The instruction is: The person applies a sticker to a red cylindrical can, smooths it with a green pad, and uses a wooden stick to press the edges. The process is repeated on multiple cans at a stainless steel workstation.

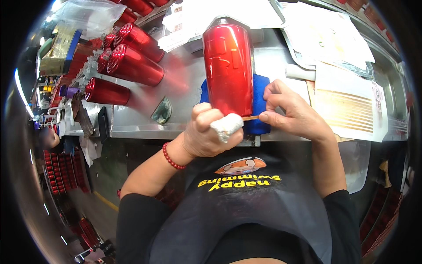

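A large glossy red bottle lies on a folded blue cloth at the metal bench's front edge, its narrower clear end pointing away from me. My left hand is closed around a crumpled white cloth, just at the bottle's near end. Between the fingertips of my right hand is a thin wooden stick, which runs left along the bottle's near edge toward the white cloth. Whether the stick's far tip touches the bottle or the cloth cannot be made out.
Several more red bottles lie at the left of the metal bench. Closer in is a dark green, shard-like piece. White sheets cover the back right, and a striped sheet lies beside my right hand.
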Tool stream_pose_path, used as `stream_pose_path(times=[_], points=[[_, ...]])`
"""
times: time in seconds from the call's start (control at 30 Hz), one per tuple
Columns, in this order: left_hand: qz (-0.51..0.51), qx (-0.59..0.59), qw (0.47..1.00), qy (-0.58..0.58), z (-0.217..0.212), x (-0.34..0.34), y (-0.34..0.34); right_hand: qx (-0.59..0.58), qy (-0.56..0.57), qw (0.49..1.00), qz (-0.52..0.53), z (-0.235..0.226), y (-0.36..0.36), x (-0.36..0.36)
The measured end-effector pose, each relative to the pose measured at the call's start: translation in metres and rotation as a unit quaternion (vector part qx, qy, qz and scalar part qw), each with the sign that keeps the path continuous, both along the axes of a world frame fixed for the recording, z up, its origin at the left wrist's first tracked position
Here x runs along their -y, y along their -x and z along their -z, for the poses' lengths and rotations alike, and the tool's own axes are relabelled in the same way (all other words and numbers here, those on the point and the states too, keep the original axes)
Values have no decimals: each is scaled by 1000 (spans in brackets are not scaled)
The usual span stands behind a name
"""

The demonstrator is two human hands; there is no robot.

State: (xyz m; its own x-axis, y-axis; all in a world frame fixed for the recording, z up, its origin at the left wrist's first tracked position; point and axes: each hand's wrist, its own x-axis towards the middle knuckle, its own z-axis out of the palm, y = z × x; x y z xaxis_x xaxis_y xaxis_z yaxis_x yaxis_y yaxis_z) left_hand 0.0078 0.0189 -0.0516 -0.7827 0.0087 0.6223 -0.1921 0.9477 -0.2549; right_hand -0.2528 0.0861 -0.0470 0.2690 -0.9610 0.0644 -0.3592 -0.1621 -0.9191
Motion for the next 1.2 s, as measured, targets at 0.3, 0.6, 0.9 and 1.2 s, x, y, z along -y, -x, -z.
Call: stream_pose_path(times=[0.3,0.6,0.9,1.2], points=[[-16,-9,1000,4,3,-4,-6,-15,-17,1000,0,-6,-2,0],[21,-7,1000,10,-1,3,6,-20,14,1000,4,-3,-3,-1],[16,22,1000,-11,-7,-1,4,-29,4,1000,2,-2,-3,0],[-5,11,1000,-10,-4,-4,-5,-18,16,1000,13,-1,-5,-1]])
